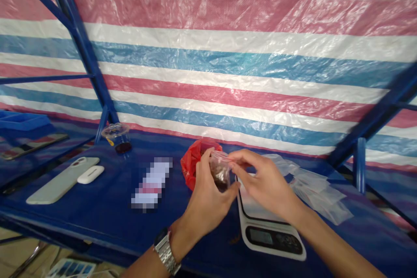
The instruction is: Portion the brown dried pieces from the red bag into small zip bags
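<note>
My left hand (208, 195) wraps round a small clear zip bag (222, 173) with dark brown contents in its lower part. At the bag's top edge, where a reddish seal line shows, my right hand (260, 178) pinches the plastic between thumb and fingers. Just behind my left hand stands a red plastic bag (190, 163), its contents mostly hidden. Below my right hand lies a white digital kitchen scale (250, 208) with a dark control panel. Several flat clear zip bags (319, 186) are spread out to the right of it.
A pale phone (61, 182) and a white earbud case (91, 174) lie at left. Behind them stands a clear plastic cup (122, 141) with dark liquid. A blurred-out item (152, 184) is mid-table. Blue frame posts (78, 43) and a striped tarp (228, 69) bound the back.
</note>
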`<state>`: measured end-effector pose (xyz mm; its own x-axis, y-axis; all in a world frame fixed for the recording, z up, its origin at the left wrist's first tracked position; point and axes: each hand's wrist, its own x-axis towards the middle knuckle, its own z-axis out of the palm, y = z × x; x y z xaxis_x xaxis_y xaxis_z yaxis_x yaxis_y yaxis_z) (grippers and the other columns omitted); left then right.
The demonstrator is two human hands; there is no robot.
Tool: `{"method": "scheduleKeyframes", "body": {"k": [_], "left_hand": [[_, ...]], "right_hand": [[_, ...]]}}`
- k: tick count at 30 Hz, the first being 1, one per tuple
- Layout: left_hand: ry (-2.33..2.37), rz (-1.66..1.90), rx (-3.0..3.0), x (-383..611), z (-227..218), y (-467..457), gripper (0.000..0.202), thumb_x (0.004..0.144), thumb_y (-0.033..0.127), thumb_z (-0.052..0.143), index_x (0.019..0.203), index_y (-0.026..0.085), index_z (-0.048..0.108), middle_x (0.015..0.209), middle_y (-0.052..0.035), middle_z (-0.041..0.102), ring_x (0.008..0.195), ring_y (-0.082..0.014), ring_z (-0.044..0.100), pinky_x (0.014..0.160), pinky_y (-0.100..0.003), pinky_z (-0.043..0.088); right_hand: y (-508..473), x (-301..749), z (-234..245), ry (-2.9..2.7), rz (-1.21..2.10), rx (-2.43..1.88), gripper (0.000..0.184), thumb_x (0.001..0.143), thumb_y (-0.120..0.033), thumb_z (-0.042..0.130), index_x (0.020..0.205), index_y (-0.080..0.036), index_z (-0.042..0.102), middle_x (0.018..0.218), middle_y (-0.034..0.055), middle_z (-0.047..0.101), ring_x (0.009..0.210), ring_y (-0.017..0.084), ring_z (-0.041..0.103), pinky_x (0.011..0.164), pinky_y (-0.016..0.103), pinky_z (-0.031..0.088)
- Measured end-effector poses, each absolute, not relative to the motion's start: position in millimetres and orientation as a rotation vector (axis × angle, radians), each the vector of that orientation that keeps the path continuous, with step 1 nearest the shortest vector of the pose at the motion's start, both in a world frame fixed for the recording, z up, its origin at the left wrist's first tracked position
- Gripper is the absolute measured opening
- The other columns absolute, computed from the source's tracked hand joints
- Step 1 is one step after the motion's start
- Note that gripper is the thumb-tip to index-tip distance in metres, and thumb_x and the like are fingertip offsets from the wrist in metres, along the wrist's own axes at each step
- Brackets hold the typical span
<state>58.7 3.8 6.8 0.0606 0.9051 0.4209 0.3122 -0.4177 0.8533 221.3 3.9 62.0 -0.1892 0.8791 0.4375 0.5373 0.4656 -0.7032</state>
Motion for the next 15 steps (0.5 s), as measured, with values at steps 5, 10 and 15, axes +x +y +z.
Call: {"method": "scheduleKeyframes", "body": {"k": [5,10,15], "left_hand": [[1.073,1.047,1.790,57,10,-10,0.086,0.084,0.051,0.072,0.156,0.029,0.029,0.154,-0.0159,0.041,0.144,-0.0340,0.041,0.121,-0.057,0.033],[1.109,1.051,1.802,54,5,1,0.066,0.093,0.052,0.059,0.151,0.030,0.038,0.152,-0.0135,0.043,0.145,-0.0310,0.040,0.122,-0.056,0.029],[1.171,1.051,1.917,57,1,7,0.053,0.094,0.045,0.057,0.144,0.030,0.045,0.137,-0.0106,0.053,0.133,-0.0284,0.048,0.118,-0.052,0.035]], "right_hand": [[-4,299,26,-1.716,0.661,-1.467,0.028,0.092,-0.045,0.060,0.101,-0.023,0.075,0.098,0.0061,0.078,0.087,0.024,0.073,0.079,0.037,0.059],[-6,333,-4,-1.803,0.401,-1.670,0.033,0.092,-0.041,0.057,0.114,-0.024,0.075,0.113,0.0096,0.075,0.095,0.026,0.069,0.081,0.041,0.056],[-7,339,-9,-1.711,0.178,-1.606,0.034,0.096,-0.040,0.054,0.122,-0.027,0.071,0.119,0.0086,0.069,0.093,0.022,0.064,0.079,0.038,0.054]]}}
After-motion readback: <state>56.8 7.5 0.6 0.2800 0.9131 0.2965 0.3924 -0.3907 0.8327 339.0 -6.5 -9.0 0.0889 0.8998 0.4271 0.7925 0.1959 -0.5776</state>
